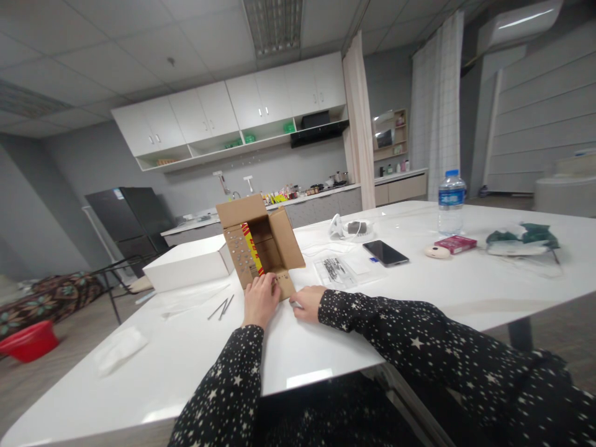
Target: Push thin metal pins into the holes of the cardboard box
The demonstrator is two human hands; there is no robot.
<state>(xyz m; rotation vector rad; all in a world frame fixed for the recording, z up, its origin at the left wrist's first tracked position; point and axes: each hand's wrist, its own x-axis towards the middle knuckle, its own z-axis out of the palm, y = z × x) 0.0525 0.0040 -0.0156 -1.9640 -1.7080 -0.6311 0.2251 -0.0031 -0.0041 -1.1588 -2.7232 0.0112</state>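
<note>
A small brown cardboard box (284, 239) with open flaps stands on the white table, its opening turned towards me. Yellow and red tape runs down its left side, among several small pale spots. My left hand (261, 299) grips the box at its lower front edge, fingers curled over the flap. Just right of the near flap, my right hand (307, 303) rests closed near the tabletop. A small greyish thing shows at its fingertips, too small to name.
A white box (189, 264) and thin dark sticks (221, 307) lie left. A phone (385, 252), clear plastic packet (335, 272), red pack (456, 244), beige oval gadget (436, 251) and water bottle (451, 202) are right. Crumpled white tissue (120, 349) lies near the left edge.
</note>
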